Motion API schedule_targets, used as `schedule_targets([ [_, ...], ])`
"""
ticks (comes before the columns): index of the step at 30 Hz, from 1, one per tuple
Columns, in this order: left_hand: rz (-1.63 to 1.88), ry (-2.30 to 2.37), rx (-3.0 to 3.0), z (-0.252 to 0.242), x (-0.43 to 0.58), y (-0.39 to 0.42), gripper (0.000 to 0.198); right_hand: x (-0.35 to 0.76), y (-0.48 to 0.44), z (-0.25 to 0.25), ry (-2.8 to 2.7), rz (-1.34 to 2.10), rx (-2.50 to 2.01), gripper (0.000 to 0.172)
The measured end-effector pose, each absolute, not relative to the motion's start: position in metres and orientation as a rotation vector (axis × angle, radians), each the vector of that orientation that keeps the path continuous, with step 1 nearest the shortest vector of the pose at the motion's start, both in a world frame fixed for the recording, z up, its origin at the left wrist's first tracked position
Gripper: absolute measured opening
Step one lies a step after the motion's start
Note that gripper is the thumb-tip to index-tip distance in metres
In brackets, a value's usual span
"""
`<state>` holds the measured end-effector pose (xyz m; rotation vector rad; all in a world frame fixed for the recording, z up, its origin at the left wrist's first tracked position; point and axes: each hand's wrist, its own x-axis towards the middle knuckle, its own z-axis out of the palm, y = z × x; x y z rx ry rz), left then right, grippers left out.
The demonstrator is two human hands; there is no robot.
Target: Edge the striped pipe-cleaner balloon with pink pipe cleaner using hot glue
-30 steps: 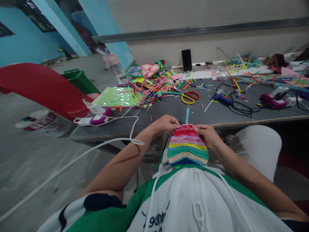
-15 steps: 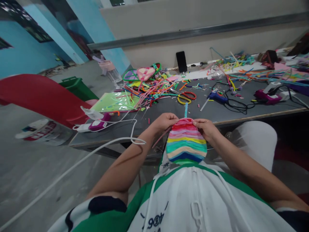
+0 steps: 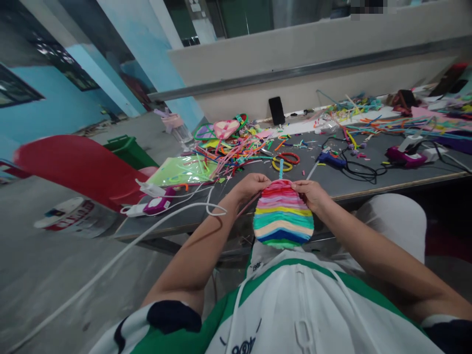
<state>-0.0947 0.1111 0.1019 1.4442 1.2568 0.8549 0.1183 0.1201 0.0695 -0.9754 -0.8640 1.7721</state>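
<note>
A rainbow-striped oval piece [image 3: 283, 216] made of rows of pipe cleaners is held in front of my chest, just at the near edge of the grey table [image 3: 332, 179]. My left hand [image 3: 251, 187] pinches its top left edge, fingers closed. My right hand [image 3: 310, 192] grips the top right edge, fingers closed too. A light blue stem [image 3: 280, 168] sticks up from the top between my hands. A thin pink strand [image 3: 248, 204] trails down and left from my left hand.
On the table lie a heap of coloured pipe cleaners [image 3: 236, 142], red and yellow scissors [image 3: 284, 161], a blue glue gun [image 3: 332, 159] with black cable, a purple glue gun [image 3: 403, 156], and a black phone [image 3: 276, 110]. A red chair [image 3: 81, 164] stands left.
The camera has tilted up a little, showing more of the wall. Both hands stay on the top of the striped piece; the pink strand now hangs out from under my left hand.
</note>
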Motion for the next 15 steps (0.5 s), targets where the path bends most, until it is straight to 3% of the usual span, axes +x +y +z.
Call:
schedule_targets([
  [15, 0.890, 1.278, 1.502, 0.094, -0.104, 0.106, 0.030, 0.107, 0.115, 0.066, -0.872, 1.734, -0.980, 0.032],
])
